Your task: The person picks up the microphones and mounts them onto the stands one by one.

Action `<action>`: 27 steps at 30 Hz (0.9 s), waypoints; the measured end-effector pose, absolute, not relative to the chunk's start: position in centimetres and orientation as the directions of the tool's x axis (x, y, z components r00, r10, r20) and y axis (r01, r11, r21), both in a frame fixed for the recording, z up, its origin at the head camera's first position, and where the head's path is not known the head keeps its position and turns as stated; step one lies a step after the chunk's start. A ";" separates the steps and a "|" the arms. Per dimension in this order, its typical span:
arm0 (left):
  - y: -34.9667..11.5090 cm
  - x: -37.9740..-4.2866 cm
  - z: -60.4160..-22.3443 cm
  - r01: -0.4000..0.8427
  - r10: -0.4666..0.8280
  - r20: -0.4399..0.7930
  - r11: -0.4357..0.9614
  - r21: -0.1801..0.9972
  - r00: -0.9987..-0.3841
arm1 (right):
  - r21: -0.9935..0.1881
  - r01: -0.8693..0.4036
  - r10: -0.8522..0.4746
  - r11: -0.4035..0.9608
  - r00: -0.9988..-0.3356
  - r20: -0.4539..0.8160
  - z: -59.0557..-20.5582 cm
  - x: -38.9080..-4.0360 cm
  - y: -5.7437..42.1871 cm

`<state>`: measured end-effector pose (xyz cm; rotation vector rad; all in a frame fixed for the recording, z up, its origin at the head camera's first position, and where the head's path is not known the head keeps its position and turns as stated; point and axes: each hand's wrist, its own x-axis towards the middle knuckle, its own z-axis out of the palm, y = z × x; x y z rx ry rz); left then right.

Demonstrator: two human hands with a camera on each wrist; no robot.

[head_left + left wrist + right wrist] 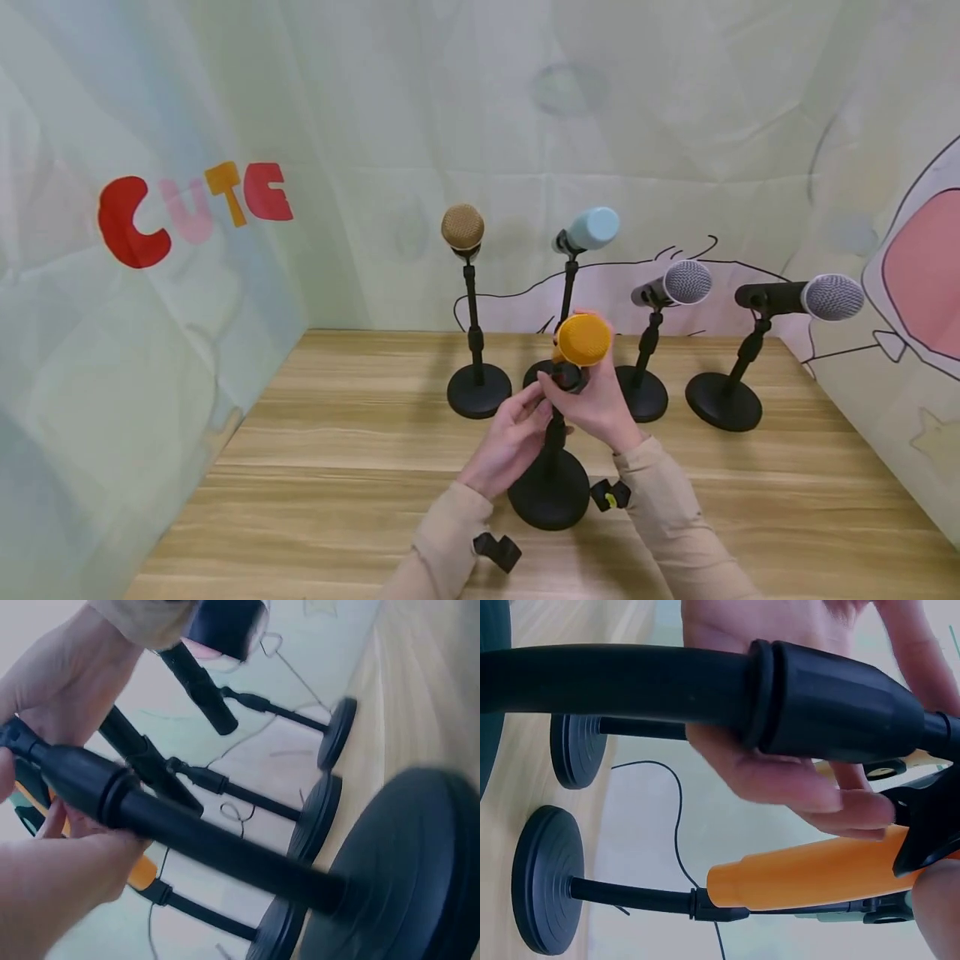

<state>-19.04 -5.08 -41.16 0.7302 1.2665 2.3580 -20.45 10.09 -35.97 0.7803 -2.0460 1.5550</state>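
In the head view, an orange microphone [583,339] sits at the top of the nearest black microphone stand [551,492], its grille facing me. My right hand [600,404] grips the microphone around its clip. Just below, my left hand [513,442] holds the upper neck of the stand, its fingers behind the pole. The right wrist view shows the orange handle [810,874] running through the black clip [930,817], with left-hand fingers [780,780] curled behind the stand's collar. In the left wrist view, the stand's round base [405,862] appears blurred.
Behind stand several more microphones: gold [462,228], light blue [594,227], silver [686,282] and black with a grey grille [832,297]. Each has a black round-based stand on the wooden table [337,467]. A printed cloth [375,125] hangs around the table.
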 end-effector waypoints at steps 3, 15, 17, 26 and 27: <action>-4.9 -18.8 -41.2 -0.125 0.535 0.260 -0.580 0.805 -0.804 | -0.700 -0.674 -0.142 0.238 -0.737 0.661 -36.1 -20.5 9.9; -3.8 -18.2 -41.7 -0.025 0.385 0.279 -0.624 0.781 -0.880 | -0.697 -0.698 -0.021 0.164 -0.709 0.705 -36.8 -20.8 8.3; -3.6 -18.1 -41.9 -0.003 0.360 0.290 -0.631 0.775 -0.887 | -0.663 -0.740 0.003 0.112 -0.667 0.745 -36.9 -21.0 7.9; -3.4 -18.1 -42.0 0.012 0.361 0.316 -0.643 0.766 -0.877 | -0.616 -0.788 0.007 0.013 -0.616 0.788 -37.0 -21.1 7.9; -3.5 -18.1 -41.9 -0.001 0.380 0.313 -0.638 0.770 -0.870 | -0.611 -0.791 -0.010 0.015 -0.611 0.791 -37.0 -21.1 7.9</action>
